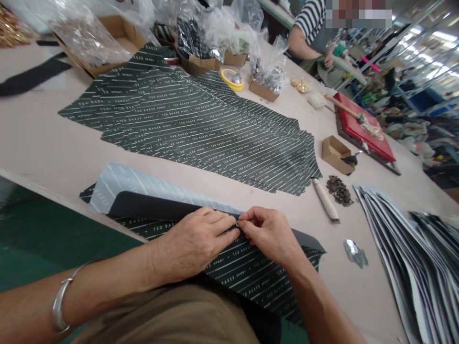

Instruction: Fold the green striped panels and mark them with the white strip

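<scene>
A dark printed fabric panel [251, 277] with white slanted lettering lies at the table's front edge and hangs down over my lap. Its far side is folded back, showing a pale grey underside [122, 184] and a black strip [143, 204]. My left hand [201, 239] is closed on the fabric beside the strip, fingertips pressed together. My right hand [268, 234] pinches a small light metal piece [237, 223] against the strip, touching my left fingertips. The metal piece is mostly covered, so its exact kind is unclear.
Printed panels [201, 129] are stacked behind. To the right are an awl-like wooden handle [325, 200], small dark metal parts [339, 190], silver pieces [355, 253], a cardboard box [337, 155], a red slab [366, 126] and layered sheets [398, 248]. A co-worker [311, 38] stands across.
</scene>
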Demonstrator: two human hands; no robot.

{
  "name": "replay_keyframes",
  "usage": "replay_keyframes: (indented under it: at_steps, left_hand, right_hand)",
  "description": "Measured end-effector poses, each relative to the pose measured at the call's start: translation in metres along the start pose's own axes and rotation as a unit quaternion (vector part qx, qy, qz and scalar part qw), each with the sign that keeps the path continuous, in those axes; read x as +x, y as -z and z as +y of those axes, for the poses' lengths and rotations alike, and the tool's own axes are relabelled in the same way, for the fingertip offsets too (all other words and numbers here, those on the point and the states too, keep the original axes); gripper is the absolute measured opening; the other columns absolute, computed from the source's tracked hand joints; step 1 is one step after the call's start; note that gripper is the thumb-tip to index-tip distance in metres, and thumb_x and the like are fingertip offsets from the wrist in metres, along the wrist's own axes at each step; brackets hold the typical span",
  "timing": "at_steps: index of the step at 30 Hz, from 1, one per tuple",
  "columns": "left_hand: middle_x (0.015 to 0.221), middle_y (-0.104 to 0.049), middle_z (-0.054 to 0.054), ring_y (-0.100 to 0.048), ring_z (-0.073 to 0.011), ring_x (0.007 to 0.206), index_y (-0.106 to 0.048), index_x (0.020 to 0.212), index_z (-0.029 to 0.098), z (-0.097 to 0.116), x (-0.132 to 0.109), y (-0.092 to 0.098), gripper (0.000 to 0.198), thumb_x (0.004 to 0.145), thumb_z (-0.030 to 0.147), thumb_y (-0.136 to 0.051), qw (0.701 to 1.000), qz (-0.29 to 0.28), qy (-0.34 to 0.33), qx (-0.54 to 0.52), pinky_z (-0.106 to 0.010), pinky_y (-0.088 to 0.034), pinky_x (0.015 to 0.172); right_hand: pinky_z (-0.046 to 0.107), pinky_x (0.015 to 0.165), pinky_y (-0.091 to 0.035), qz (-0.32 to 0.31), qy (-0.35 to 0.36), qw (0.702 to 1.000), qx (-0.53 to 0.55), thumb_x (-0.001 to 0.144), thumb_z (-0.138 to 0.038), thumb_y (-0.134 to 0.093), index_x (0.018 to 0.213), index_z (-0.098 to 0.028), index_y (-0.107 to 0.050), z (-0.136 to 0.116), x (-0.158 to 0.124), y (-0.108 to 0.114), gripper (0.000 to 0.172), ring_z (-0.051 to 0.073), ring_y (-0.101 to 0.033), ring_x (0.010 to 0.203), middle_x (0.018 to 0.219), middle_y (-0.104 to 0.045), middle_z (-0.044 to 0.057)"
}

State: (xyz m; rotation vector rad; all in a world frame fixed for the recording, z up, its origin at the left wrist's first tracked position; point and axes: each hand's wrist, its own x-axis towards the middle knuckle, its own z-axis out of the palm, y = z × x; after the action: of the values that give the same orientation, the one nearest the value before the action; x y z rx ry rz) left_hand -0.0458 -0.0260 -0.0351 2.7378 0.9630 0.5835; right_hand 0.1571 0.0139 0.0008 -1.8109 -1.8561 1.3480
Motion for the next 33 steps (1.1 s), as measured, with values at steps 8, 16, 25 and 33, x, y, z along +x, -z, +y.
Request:
replay_keyframes:
  at_steps: [8, 16, 25, 33]
  left_hand:
    - [0.117, -0.068, -0.009, -0.062, -0.0214, 0.108, -0.059, 0.126, 0.010, -0.001, 0.002, -0.002, 0.029, 0.100, 0.015, -0.050, 0.998, 0.034, -0.030, 0.042, -0.036, -0.049, 0.086]
    - [0.127, -0.068, -0.003, -0.062, -0.0186, 0.110, -0.061, 0.126, 0.013, 0.001, 0.001, 0.002, 0.032, 0.103, 0.014, -0.038, 0.998, 0.060, -0.016, 0.020, -0.035, -0.045, 0.090]
    - [0.121, -0.070, -0.001, -0.062, -0.0191, 0.103, -0.064, 0.122, 0.019, -0.002, 0.003, -0.012, 0.037, 0.103, 0.014, -0.033, 0.995, 0.095, -0.002, 0.037, -0.037, -0.041, 0.094]
    - [0.128, -0.067, -0.003, -0.060, -0.0207, 0.107, -0.061, 0.125, 0.015, -0.002, 0.001, -0.005, 0.029, 0.100, 0.014, -0.046, 0.999, 0.037, -0.005, 0.040, -0.038, -0.045, 0.090]
  right_hand:
    - [0.022, 0.052, -0.035, 0.013, 0.054, 0.995, -0.088, 0.076, -0.014, -0.056, 0.075, -0.019, -0.069, -0.003, 0.000, -0.003, 0.014, 0.010, -0.052, 0.053, 0.056, -0.060, -0.004]
    - [0.030, 0.060, -0.051, 0.169, 0.051, 0.984, 0.004, 0.087, -0.041, -0.059, 0.106, -0.018, -0.072, 0.041, 0.009, 0.054, 0.032, 0.017, -0.063, 0.060, 0.072, -0.070, 0.002]
    - [0.053, 0.104, -0.043, 0.425, 0.034, 0.880, -0.209, 0.083, -0.032, -0.058, 0.110, -0.013, -0.070, 0.148, 0.037, 0.156, 0.035, 0.032, -0.063, 0.108, 0.114, -0.072, 0.020]
    - [0.045, 0.086, -0.055, 0.475, 0.091, 0.868, 0.114, 0.082, -0.040, -0.065, 0.105, -0.019, -0.067, 0.127, 0.017, 0.144, 0.031, 0.020, -0.064, 0.079, 0.085, -0.066, 0.002]
